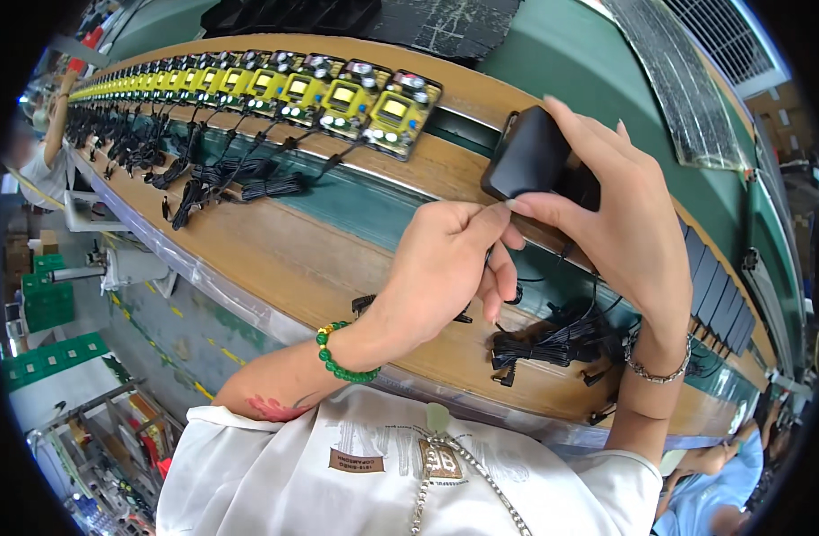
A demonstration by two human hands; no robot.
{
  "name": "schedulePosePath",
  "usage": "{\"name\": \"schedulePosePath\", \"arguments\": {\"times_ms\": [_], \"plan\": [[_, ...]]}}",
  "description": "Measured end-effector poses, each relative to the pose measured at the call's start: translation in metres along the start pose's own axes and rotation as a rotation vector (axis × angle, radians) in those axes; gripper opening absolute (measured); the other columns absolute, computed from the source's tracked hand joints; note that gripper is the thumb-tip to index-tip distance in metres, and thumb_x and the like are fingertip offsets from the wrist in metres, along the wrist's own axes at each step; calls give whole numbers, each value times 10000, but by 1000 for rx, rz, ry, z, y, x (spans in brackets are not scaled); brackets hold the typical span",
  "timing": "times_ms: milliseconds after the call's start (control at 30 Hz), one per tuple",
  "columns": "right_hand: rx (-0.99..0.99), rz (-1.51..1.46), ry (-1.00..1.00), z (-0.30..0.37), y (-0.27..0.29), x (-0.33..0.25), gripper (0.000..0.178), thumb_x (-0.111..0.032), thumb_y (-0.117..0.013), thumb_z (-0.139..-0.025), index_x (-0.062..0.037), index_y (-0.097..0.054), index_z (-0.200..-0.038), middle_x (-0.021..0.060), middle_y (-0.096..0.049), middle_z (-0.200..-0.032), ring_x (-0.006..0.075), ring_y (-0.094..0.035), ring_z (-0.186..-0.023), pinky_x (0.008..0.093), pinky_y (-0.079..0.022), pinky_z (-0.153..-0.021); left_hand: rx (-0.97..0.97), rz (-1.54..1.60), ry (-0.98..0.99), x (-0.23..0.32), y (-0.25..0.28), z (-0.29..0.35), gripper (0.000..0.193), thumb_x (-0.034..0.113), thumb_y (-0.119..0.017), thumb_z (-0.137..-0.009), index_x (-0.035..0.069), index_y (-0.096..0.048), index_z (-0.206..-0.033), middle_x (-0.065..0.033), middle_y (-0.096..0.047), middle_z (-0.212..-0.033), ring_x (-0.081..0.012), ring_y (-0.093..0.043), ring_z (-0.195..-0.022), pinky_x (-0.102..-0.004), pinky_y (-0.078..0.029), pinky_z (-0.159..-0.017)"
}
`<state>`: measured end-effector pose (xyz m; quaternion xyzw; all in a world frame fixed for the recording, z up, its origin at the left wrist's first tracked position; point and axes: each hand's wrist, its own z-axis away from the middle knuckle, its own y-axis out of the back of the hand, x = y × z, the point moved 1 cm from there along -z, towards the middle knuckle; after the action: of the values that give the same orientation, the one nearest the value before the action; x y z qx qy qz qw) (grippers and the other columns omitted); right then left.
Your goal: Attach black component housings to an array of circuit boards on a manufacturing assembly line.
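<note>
My right hand is wrapped round a black power adapter housing, thumb at its near edge and fingers over its far side. Close against that thumb is my left hand, its thumb and forefinger pinched together. A short bit of black cord shows between its curled fingers; whether the cord joins the housing is hidden. Below both hands lies a bundled black cable with a plug end. To the left, a long row of yellow-and-black circuit boards lies along the bench, cords trailing toward me.
Coiled cables hang across the bench's green strip. On the right stands a row of black adapter housings. A dark tray sits at the back. Other people work at both ends, one in a blue shirt.
</note>
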<state>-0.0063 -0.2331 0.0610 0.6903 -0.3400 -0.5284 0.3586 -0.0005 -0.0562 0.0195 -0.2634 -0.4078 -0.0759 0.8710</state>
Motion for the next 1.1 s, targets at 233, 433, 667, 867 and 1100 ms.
{"name": "schedulePosePath", "arguments": {"times_ms": [233, 433, 667, 867, 1100], "plan": [[-92, -15, -20, -29, 6, -33, 747, -52, -843, -664, 40, -604, -1366, 145, -720, -1185, 262, -662, -958, 336, -504, -918, -51, 75, 23, 17, 25, 4, 296, 182, -490, -1042, -31, -615, -879, -133, -625, -591, -169, -505, -396, -255, -380, -391], [-121, 52, -67, -48, -3, -57, 768, -29, -847, -641, 47, -602, -1365, 163, -709, -1246, 274, -668, -958, 335, -512, -906, -91, 55, 17, 31, 47, 7, 294, 177, -484, -1038, -34, -605, -874, -132, -626, -590, -166, -495, -389, -257, -376, -390], [-129, 89, -75, -50, 1, -61, 772, -61, -871, -627, 65, -610, -1343, 177, -710, -1244, 293, -671, -949, 344, -512, -916, -116, 43, -10, 28, 48, 6, 301, 184, -486, -1048, -34, -599, -874, -129, -625, -590, -157, -488, -390, -253, -374, -389], [-344, 181, -158, -69, 15, -66, 746, -107, -891, -630, 75, -630, -1305, 185, -744, -1082, 314, -646, -819, 367, -508, -942, -123, 49, -53, 21, 41, 6, 310, 189, -489, -1058, -37, -602, -879, -126, -623, -590, -154, -483, -391, -251, -371, -389], [-343, 314, 3, -59, 24, -55, 648, -155, -902, -647, 89, -660, -1196, 180, -679, -774, 328, -479, -619, 405, -505, -940, -103, 111, -36, 14, 27, 7, 326, 182, -473, -1056, -53, -603, -872, -110, -620, -579, -159, -481, -379, -261, -367, -390]]}}
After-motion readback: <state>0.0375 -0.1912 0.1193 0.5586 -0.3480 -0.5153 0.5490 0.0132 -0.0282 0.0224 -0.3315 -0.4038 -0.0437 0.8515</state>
